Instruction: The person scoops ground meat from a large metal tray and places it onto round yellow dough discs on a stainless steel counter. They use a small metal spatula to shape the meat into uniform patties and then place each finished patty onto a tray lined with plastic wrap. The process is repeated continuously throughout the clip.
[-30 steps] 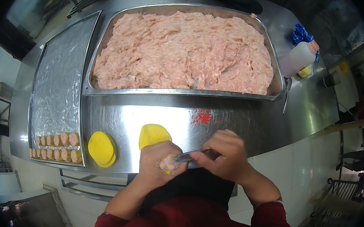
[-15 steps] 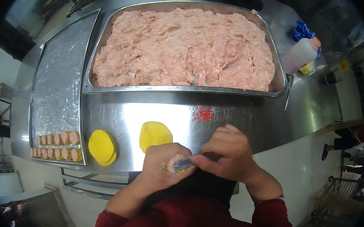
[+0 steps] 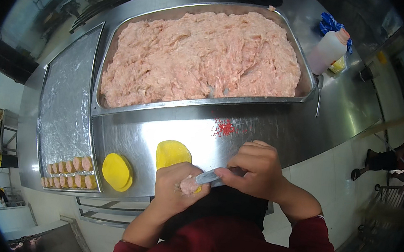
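Note:
My left hand point(image 3: 171, 187) is closed around a meat dumpling point(image 3: 188, 186); pink filling shows at the top and a bit of yellow wrapper at the side. The fingers of my right hand point(image 3: 257, 172) grip a flat metal spatula point(image 3: 208, 176), its blade at the upper edge of the filling. Just beyond my left hand lies a round yellow wrapper point(image 3: 172, 153). Farther left is a small stack of yellow wrappers point(image 3: 116, 172). A big steel pan point(image 3: 184, 106) of minced meat point(image 3: 204, 53) stands beyond both hands.
At left, a film-lined tray point(image 3: 68, 98) holds two rows of finished dumplings point(image 3: 76, 164) at its near end. Red bits point(image 3: 223, 127) lie scattered before the pan. A spoon point(image 3: 319, 96), a plastic bottle point(image 3: 328, 51) and a blue bag point(image 3: 329, 24) are on the right. A person's legs point(image 3: 378, 161) show far right.
The spatula blade has drawn back from over the filling to its upper edge, leaving more meat showing. Both hands have shifted slightly; the whole view has tilted a little.

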A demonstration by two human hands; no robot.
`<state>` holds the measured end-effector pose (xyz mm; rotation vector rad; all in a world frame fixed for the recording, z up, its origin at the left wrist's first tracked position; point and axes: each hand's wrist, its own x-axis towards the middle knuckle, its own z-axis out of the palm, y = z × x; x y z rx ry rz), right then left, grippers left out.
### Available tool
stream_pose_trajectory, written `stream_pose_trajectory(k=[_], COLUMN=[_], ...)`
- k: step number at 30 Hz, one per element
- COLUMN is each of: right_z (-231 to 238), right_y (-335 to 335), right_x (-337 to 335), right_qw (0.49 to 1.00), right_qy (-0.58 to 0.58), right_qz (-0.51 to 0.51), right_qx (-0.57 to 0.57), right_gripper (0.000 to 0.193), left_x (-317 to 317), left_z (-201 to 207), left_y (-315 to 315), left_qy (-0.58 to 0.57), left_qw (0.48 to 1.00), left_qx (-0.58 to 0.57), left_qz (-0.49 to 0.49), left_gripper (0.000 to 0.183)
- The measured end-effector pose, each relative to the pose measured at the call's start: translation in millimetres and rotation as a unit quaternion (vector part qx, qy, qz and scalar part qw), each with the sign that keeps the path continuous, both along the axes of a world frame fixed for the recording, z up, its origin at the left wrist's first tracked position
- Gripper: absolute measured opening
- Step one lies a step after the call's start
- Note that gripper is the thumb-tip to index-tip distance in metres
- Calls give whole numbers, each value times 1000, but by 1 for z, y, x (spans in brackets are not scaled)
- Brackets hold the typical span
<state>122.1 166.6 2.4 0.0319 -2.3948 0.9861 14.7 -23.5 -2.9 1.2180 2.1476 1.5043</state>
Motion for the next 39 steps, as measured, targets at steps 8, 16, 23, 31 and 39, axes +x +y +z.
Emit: stream_pose_trajectory(k=[8,16,23,31,39], right_z=[-4,-5,-8,-4,-5], right_y=[4,16,4,5,-1], right_x=[-3,14,-2,5,2], right_qw=[999,997,997,999,999], right_qy=[10,-16,6,3,-5], right_qz=[-37,50,80,39,21], right_qx=[-12,-50,-6,6,-24], right_gripper=[24,28,30,29,23], left_x=[3,-10,5,5,5], left_z=[2,-11,-2,-1,0], left_y=[2,2,-7,-4,-3], left_qy=[-32,12,-133,-75,-60], left_qw=[999,994,990,996,997], left_qx=[-12,57,-19,1,-38], left_qz=[11,-90,-51,-55,-40], left_gripper=[45,49,18,18,20])
